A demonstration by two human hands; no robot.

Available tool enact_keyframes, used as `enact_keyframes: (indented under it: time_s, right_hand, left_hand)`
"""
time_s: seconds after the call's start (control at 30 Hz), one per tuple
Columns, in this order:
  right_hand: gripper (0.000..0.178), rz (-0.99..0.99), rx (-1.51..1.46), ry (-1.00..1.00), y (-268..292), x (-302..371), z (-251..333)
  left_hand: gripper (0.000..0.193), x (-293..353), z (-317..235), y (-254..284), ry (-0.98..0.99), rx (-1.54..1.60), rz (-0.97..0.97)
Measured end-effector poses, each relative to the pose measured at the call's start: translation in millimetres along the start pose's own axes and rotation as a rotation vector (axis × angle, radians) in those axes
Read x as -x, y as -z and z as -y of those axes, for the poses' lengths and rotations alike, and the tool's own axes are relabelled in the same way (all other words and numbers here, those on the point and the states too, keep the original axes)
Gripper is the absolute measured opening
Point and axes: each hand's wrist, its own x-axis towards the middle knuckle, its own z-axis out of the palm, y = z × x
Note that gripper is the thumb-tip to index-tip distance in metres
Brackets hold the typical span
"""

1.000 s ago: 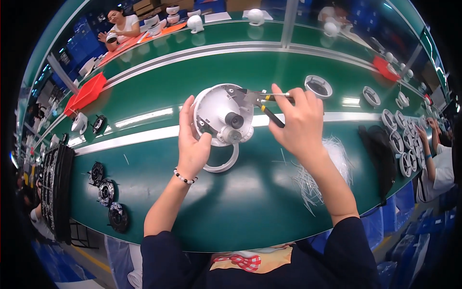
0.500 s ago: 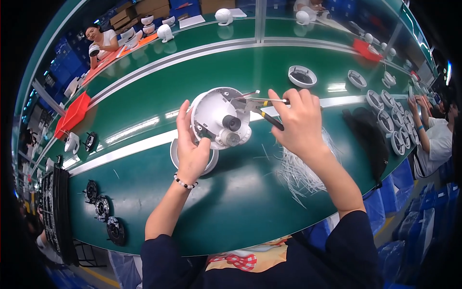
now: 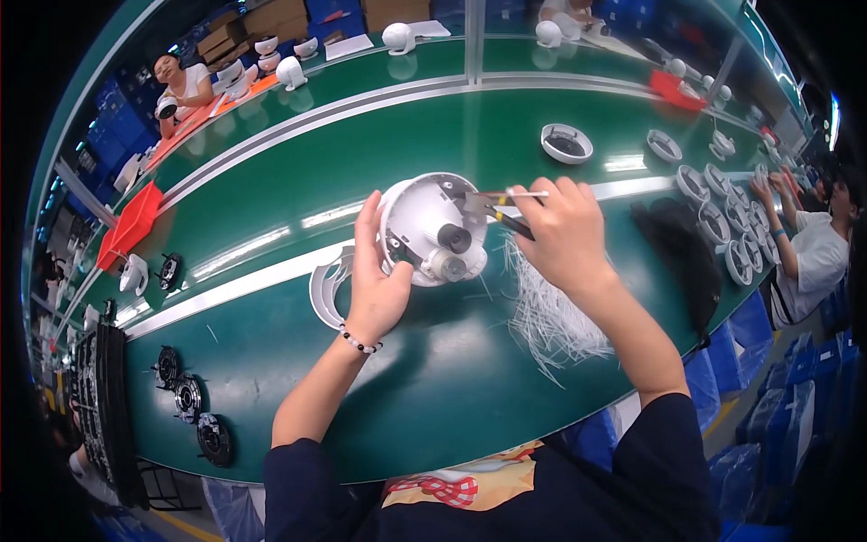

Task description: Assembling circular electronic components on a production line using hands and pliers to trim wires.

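Observation:
My left hand (image 3: pixel 379 294) is closed round the left rim of a white dome camera housing (image 3: pixel 417 212), held above the bench. Its bowl-shaped inside faces up, with a black lens (image 3: pixel 453 238) and a clear round part (image 3: pixel 447 265) at the lower right. In my right hand (image 3: pixel 569 230) are cutting pliers (image 3: pixel 513 222) with black and yellow handles. Their jaws are at the housing's right rim, by a thin wire; whether they touch it I cannot tell. A white ring-shaped cover (image 3: pixel 326 294) lies beneath, partly hidden by my left hand.
A heap of thin white strips (image 3: pixel 553 316) lies under my right forearm. Several black round parts (image 3: pixel 187 397) sit at left, beside a stack of black trays (image 3: pixel 110 406). Right are a black cloth (image 3: pixel 679 257) and several white rings (image 3: pixel 713 221). A co-worker (image 3: pixel 808 244) works beyond.
The housing and my left hand have shifted right, uncovering more of the ring-shaped cover. The plier jaws are now closer over the housing's right rim.

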Motion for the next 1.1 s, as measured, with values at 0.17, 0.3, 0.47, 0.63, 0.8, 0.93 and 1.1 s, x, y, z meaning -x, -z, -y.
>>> enact_keyframes:
  time_s: [0.17, 0.3, 0.47, 0.63, 0.8, 0.93, 1.1]
  right_hand:
    - [0.044, -0.059, -0.157, -0.004, 0, 15, -5]
    - [0.047, -0.206, -0.290, -0.015, -1, 40, -9]
    - [0.042, -0.204, -0.511, -0.188, 9, 71, 7]
    - [0.041, -0.108, -0.655, -0.177, -3, 104, 37]
    - [0.030, 0.152, -0.901, -0.165, 6, 123, 110]
    - [0.043, 0.293, -0.963, -0.020, -1, 138, 146]
    - [0.047, 0.401, -0.996, 0.018, -8, 137, 155]
  left_hand:
    - [0.074, 2, 24, 9, -0.026, -0.285, -0.019]
    - [0.069, -6, 30, 9, 0.254, 0.242, -0.003]
    - [0.068, -60, 36, 39, 0.431, 0.537, -0.163]
    - [0.052, -139, 67, 100, 0.376, 0.641, -0.479]
    - [0.052, -171, 125, 156, 0.447, 0.655, -0.704]
    - [0.058, -150, 138, 177, 0.414, 0.587, -0.762]
    - [0.063, -84, 100, 174, 0.355, 0.415, -0.605]
